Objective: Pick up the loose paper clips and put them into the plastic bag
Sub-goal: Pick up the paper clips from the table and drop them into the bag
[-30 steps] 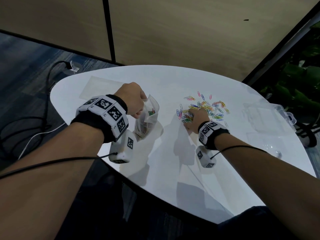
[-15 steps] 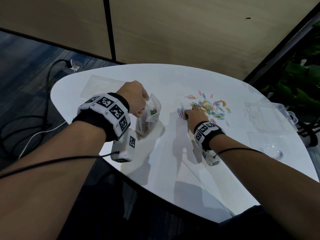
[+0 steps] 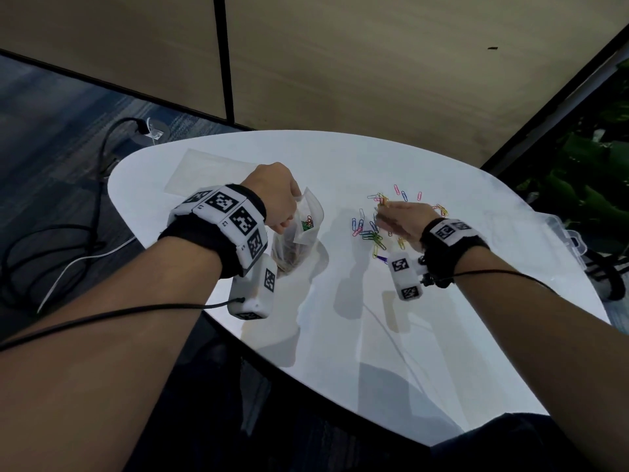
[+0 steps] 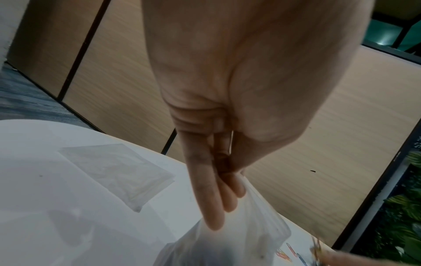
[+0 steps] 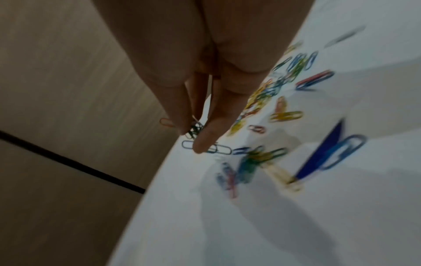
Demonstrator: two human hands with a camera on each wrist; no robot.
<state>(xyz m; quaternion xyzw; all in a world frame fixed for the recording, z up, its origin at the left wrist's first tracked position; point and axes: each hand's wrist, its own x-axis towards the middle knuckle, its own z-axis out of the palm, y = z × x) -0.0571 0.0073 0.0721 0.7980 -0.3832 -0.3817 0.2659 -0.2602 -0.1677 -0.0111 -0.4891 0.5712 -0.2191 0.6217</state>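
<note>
My left hand (image 3: 277,199) pinches the rim of a clear plastic bag (image 3: 299,236) and holds it upright on the white table (image 3: 340,335); a few paper clips show inside. In the left wrist view the fingers (image 4: 212,203) lie against the bag's (image 4: 250,234) top edge. My right hand (image 3: 401,221) is lifted above the pile of coloured paper clips (image 3: 371,233) and pinches a small bunch of clips (image 3: 384,200). The right wrist view shows the fingers (image 5: 205,129) gripping dark green clips (image 5: 194,131) over the scattered clips (image 5: 262,93).
A flat empty clear bag (image 3: 207,175) lies at the table's far left. A clear plastic box (image 3: 565,233) stands at the right edge. Cables (image 3: 68,243) run across the carpet on the left. A wooden wall stands behind the table.
My right hand was down in the clip pile, closed on some clips, and has now risen off the table with them. The left hand and bag have hardly moved.
</note>
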